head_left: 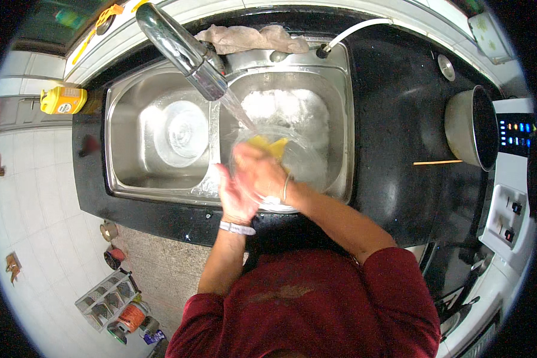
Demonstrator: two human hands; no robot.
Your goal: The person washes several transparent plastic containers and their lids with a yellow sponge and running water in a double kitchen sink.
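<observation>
Over the right basin of a steel double sink (216, 140), my left hand (238, 200) holds the near-left side of a clear round bowl (301, 152), its thumb raised and its other fingers hidden behind the bowl. My right hand (262, 173), smeared by motion, works inside the bowl with its fingers closed around a yellow cloth or sponge (271, 146). Water runs from the chrome faucet (188, 56) down beside the far edge of the bowl. In the left basin lies another clear round dish or lid (182, 134).
A crumpled beige cloth (250, 40) and a white hose (358, 27) lie behind the sink. On the right counter stand a metal pot (471, 128), an orange stick (437, 162) and a small metal lid (446, 67). A yellow bottle (64, 100) sits at the far left.
</observation>
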